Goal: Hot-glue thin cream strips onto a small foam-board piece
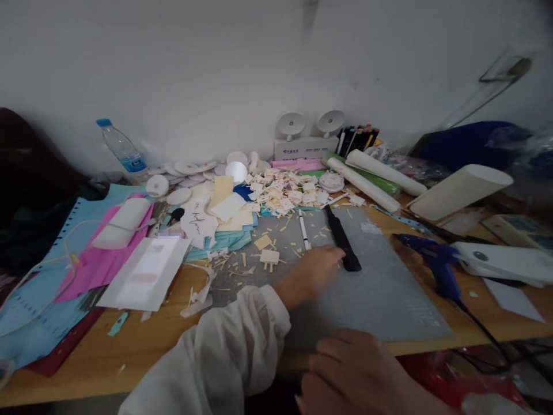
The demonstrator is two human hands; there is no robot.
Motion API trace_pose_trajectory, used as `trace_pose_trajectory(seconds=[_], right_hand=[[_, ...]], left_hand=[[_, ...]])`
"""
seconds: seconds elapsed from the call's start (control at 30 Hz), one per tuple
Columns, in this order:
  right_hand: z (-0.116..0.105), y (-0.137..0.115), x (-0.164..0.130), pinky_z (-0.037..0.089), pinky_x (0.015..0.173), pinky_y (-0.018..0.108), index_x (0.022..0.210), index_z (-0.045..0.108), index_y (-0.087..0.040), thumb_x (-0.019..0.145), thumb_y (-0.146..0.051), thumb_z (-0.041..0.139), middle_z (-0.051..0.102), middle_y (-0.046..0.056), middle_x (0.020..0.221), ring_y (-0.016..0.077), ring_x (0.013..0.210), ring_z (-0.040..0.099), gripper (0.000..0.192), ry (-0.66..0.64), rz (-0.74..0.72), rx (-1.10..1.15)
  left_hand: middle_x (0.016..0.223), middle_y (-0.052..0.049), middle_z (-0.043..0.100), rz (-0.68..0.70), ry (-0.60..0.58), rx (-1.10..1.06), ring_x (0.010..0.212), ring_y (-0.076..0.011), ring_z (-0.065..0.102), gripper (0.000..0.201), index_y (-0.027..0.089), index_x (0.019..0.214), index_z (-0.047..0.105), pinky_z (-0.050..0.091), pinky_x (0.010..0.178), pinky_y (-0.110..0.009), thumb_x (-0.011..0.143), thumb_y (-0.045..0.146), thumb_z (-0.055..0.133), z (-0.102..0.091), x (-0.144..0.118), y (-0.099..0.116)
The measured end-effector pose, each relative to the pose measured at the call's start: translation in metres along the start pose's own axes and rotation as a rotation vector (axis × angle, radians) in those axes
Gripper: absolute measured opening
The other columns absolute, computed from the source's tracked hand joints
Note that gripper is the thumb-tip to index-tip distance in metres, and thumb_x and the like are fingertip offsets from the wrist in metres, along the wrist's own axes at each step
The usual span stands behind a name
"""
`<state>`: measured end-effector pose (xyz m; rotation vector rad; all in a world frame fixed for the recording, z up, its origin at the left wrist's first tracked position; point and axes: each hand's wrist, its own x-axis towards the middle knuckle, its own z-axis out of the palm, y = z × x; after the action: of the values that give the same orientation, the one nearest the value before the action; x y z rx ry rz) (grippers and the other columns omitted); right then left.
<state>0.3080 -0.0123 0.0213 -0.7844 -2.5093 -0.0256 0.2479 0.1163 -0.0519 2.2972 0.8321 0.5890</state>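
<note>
My left hand [317,268], in a white sleeve, reaches across the grey cutting mat [389,300]. Its fingertips touch the near end of a black knife-like tool [341,239] lying on the mat; whether they grip it is unclear. My right hand [354,369] rests low at the table's front edge, fingers loosely bent, holding nothing. A white pen [303,229] lies just left of the black tool. A small cream card piece [269,257] sits on the mat near my left wrist.
A heap of small cream card cut-outs [285,196] lies behind the mat. A blue glue gun [436,259] with its cable lies at the right, white rolls [367,184] behind it. Blue and pink paper sheets [86,253] and a water bottle [123,151] are on the left.
</note>
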Motion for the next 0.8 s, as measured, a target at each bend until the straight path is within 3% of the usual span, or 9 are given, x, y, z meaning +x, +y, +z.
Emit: trace_pose_trajectory(seconds=[0.1, 0.2, 0.37, 0.47, 0.57, 0.67, 0.8], right_hand=[[-0.014, 0.016, -0.008, 0.026, 0.048, 0.03, 0.059, 0.045, -0.021, 0.083, -0.011, 0.042, 0.05, -0.003, 0.05, 0.0107, 0.046, 0.045, 0.026, -0.052, 0.112, 0.038], [-0.022, 0.041, -0.021, 0.031, 0.051, 0.028, 0.068, 0.048, -0.02, 0.089, -0.016, 0.042, 0.053, -0.001, 0.057, 0.0123, 0.051, 0.05, 0.022, -0.068, 0.269, 0.022], [-0.013, 0.085, -0.047, 0.044, 0.066, 0.03, 0.092, 0.054, -0.02, 0.096, -0.027, 0.038, 0.063, 0.004, 0.081, 0.0176, 0.074, 0.061, 0.018, 0.004, 0.576, 0.01], [-0.002, 0.111, -0.056, 0.045, 0.08, 0.035, 0.102, 0.058, -0.018, 0.094, -0.025, 0.043, 0.062, 0.009, 0.095, 0.0216, 0.089, 0.059, 0.018, 0.087, 0.558, -0.085], [0.009, 0.138, -0.064, 0.042, 0.087, 0.044, 0.107, 0.064, -0.016, 0.088, -0.025, 0.05, 0.058, 0.014, 0.105, 0.0281, 0.097, 0.054, 0.026, -0.012, 0.457, -0.24], [0.022, 0.16, -0.071, 0.041, 0.088, 0.049, 0.112, 0.066, -0.02, 0.085, -0.029, 0.053, 0.055, 0.015, 0.109, 0.0315, 0.101, 0.051, 0.032, -0.099, 0.451, -0.271], [0.035, 0.171, -0.076, 0.043, 0.082, 0.046, 0.093, 0.072, -0.02, 0.087, -0.031, 0.05, 0.057, 0.014, 0.099, 0.0288, 0.093, 0.054, 0.025, -0.053, 0.485, -0.224]], left_hand=[[0.082, -0.008, 0.067, -0.061, 0.081, -0.128, 0.076, -0.0173, 0.063, 0.028, 0.011, 0.098, 0.063, 0.051, 0.074, -0.03, 0.088, 0.006, 0.038, -0.009, -0.004, -0.004], [0.075, -0.006, 0.066, -0.134, 0.172, -0.25, 0.064, -0.0145, 0.061, 0.027, 0.01, 0.097, 0.064, 0.051, 0.065, -0.027, 0.09, 0.012, 0.038, -0.033, -0.024, 0.001], [0.078, -0.006, 0.066, -0.214, 0.288, -0.426, 0.067, -0.0127, 0.062, 0.028, 0.011, 0.101, 0.063, 0.051, 0.063, -0.024, 0.094, 0.018, 0.037, -0.076, -0.067, 0.028], [0.081, -0.004, 0.067, -0.269, 0.378, -0.678, 0.07, -0.0122, 0.062, 0.02, 0.015, 0.102, 0.065, 0.051, 0.066, -0.023, 0.091, 0.02, 0.049, -0.089, -0.095, 0.043], [0.089, -0.003, 0.068, -0.348, 0.483, -0.755, 0.078, -0.012, 0.062, 0.02, 0.021, 0.106, 0.065, 0.05, 0.071, -0.021, 0.091, 0.021, 0.052, -0.089, -0.125, 0.048], [0.09, -0.001, 0.068, -0.451, 0.563, -0.775, 0.08, -0.0117, 0.06, 0.02, 0.025, 0.104, 0.066, 0.049, 0.073, -0.019, 0.091, 0.021, 0.053, -0.08, -0.153, 0.046], [0.087, -0.002, 0.069, -0.591, 0.602, -0.814, 0.079, -0.0132, 0.061, 0.016, 0.025, 0.098, 0.069, 0.049, 0.072, -0.02, 0.088, 0.025, 0.057, -0.067, -0.177, 0.044]])
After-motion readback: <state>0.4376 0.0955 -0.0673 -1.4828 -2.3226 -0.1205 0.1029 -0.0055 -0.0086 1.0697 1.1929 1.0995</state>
